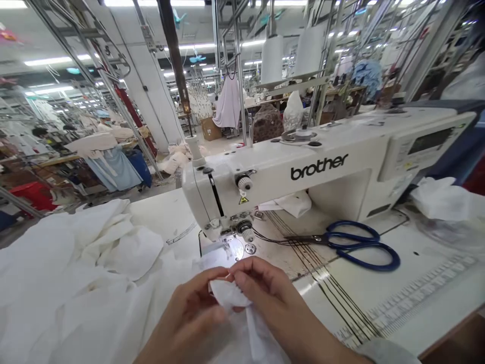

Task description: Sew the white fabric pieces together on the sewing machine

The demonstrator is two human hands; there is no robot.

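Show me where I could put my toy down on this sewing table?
Bare tabletop lies between the blue scissors and the printed ruler. Left of the sewing machine, white fabric crowds everything, under both hands.

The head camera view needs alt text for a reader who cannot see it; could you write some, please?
Two bare hands, left hand and right hand, pinch a small piece of white cloth in front of a white sewing machine. Blue-handled scissors lie on the table to the right.

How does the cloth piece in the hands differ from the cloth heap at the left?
The cloth piece is small and pinched between both hands, the left hand and right hand; the cloth heap is large, crumpled and lies untouched on the table. Both are white.
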